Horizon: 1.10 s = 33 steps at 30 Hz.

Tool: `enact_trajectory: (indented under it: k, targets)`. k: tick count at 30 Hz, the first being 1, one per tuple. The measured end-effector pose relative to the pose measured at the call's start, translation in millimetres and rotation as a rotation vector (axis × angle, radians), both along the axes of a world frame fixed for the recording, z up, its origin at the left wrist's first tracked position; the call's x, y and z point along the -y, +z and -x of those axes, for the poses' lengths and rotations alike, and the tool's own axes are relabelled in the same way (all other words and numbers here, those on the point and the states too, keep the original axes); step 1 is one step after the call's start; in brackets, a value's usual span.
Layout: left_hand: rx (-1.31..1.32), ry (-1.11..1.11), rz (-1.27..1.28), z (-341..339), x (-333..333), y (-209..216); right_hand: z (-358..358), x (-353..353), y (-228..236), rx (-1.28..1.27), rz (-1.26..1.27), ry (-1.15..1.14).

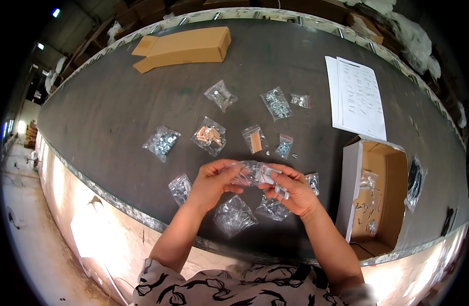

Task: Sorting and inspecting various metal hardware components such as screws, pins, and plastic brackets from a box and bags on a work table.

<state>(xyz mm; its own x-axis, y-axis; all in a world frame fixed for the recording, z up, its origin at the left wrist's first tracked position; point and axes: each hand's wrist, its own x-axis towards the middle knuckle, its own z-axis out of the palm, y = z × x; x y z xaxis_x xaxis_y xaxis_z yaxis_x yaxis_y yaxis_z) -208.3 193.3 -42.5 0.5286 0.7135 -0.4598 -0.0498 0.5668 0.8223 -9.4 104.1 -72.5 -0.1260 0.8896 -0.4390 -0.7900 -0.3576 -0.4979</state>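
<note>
Between my hands, above the near part of the dark table, is a clear plastic bag [246, 172]. My left hand [216, 179] pinches one end of it. My right hand [291, 188] is closed around its other end, along with small white parts [271, 176]; whether these are inside the bag or outside it I cannot tell. Below the hands lie a bag of clear pieces [235, 215] and a bag of hardware [273, 208], partly hidden by my right hand. A bag of metal parts [180, 188] rests beside my left wrist. Another small bag [313, 182] shows past my right hand.
Farther off lie bags of wooden dowels [210, 135], wooden sticks [255, 140], washers and bolts [162, 143], and screws [276, 104]. A flattish cardboard box [188, 48] lies at the back left. Printed sheets [358, 97] and an open box [349, 188] with loose screws sit at right.
</note>
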Motion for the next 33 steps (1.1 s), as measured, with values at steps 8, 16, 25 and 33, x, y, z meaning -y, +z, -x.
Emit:
enact_trajectory:
  k: [8, 16, 25, 33]
  targets:
    - [-0.237, 0.077, -0.117, 28.2, -11.9, -22.1, -9.3, -0.7, -0.8, -0.055, 0.071, -0.082]
    - [-0.678, 0.039, -0.858, 26.6, -2.5, -26.6, -10.0, -1.2, 7.9, -0.035, 0.136, -0.048]
    - [-0.111, 0.156, -0.598, -18.8, 30.6, 6.0, -4.3, 1.3, 23.3, -0.037, 0.113, -0.014]
    - [-0.129, -0.078, -0.192, -36.5, 23.9, 22.7, -12.8, 7.5, 42.9, 0.188, 0.060, 0.100]
